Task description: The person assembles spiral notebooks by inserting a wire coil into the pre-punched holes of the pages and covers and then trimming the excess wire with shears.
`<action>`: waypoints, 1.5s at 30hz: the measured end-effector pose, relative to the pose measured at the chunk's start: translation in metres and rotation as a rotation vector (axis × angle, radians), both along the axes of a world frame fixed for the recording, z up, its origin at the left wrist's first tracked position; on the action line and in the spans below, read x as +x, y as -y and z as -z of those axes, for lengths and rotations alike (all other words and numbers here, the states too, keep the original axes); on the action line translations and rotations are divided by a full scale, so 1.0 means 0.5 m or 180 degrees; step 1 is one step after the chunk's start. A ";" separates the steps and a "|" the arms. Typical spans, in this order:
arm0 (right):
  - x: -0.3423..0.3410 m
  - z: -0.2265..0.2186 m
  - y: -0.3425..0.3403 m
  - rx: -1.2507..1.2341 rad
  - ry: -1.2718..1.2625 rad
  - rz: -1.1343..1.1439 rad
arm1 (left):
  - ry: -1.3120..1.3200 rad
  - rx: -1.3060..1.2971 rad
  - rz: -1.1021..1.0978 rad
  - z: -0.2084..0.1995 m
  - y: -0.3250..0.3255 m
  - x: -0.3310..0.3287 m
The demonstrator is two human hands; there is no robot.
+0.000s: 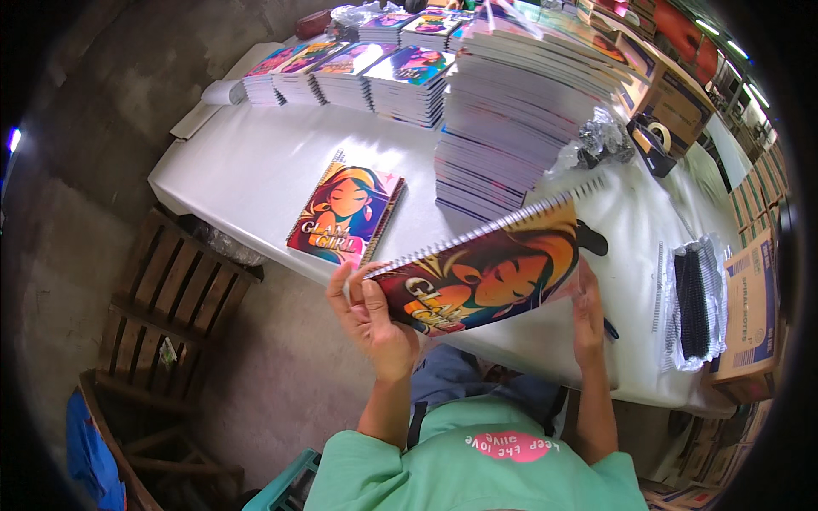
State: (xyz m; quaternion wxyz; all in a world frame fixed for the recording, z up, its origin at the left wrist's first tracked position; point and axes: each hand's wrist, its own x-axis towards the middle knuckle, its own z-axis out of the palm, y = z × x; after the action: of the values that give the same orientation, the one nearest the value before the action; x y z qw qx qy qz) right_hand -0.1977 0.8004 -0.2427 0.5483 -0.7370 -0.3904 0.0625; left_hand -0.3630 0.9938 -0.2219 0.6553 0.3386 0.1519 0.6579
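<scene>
A spiral notebook (503,277) with an illustrated face on its colourful cover is held up, tilted, above the table's near edge. My left hand (375,319) pinches its left end beside the coil. At the other end my right hand (586,311) is closed on the notebook's edge, its fingers partly hidden. Beyond my left hand, a short pile of matching spiral notebooks (345,209) lies on the white-covered table (230,162). Past the held notebook rises a tall stack of notebooks or page blocks (511,128).
Several notebook piles (400,81) line the table's far side. To the right are a tape dispenser (654,143), crumpled clear plastic (601,140), a wrapped bundle of black coils (694,302) and cardboard boxes (745,315). A wooden slatted pallet (170,294) stands at the left.
</scene>
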 end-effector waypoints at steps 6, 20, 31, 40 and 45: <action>-0.035 -0.166 -0.212 0.0306 0.1487 0.0179 | -0.0577 0.0536 -0.1134 -0.027 -0.111 -0.114; -0.023 -0.097 -0.603 0.0812 -0.2130 -0.1497 | -0.1438 0.1625 -0.1964 -0.148 -0.306 -0.222; 0.010 0.057 -0.608 -0.1252 -0.1587 -0.1180 | -0.3484 0.0374 -0.1682 0.212 -0.408 -0.055; -0.034 -0.050 -0.516 -0.0488 0.0909 -0.1153 | -0.3670 0.0468 -0.1889 0.246 -0.425 -0.052; -0.017 -0.332 -0.259 0.1039 0.2057 -0.0581 | -0.3950 0.0023 -0.1844 0.210 -0.399 -0.067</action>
State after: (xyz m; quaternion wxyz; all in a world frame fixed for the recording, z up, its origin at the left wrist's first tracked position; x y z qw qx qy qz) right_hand -0.2064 0.9298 -0.0769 0.4991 -0.5837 -0.6122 -0.1879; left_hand -0.3965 1.1933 -0.3271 0.2434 0.6008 0.5816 0.4914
